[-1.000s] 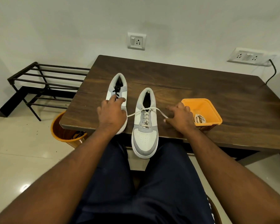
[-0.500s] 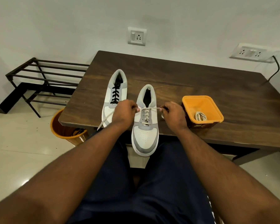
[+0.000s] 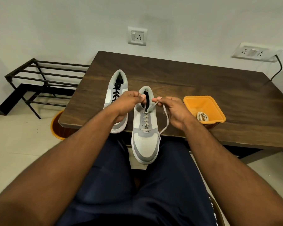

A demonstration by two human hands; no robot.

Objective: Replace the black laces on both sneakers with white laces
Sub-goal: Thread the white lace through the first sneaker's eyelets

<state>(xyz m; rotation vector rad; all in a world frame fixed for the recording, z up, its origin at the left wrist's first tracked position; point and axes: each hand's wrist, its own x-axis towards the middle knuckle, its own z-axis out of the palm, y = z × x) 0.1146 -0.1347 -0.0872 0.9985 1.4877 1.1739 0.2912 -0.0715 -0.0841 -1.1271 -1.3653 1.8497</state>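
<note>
Hands pinch white lace [image 3: 165, 121] ends above near sneaker [image 3: 145, 128] – left hand [image 3: 126, 103] and right hand [image 3: 171, 110] each curled on an end, likely to knot. Far sneaker [image 3: 117, 95] keeps black lace [image 3: 116, 93]; spare lace [image 3: 202, 116] waits in tub [image 3: 219, 111].

Both hands meet above the near sneaker [image 3: 145, 141], whose toe overhangs the desk [image 3: 203, 82] edge. The left hand [image 3: 126, 103] and right hand [image 3: 173, 110] each pinch an end of its white lace [image 3: 166, 123]. Left of the left hand stands the black-laced sneaker [image 3: 117, 88]; right of the right hand, an orange tub [image 3: 203, 103] holding a coiled lace [image 3: 202, 116].
</note>
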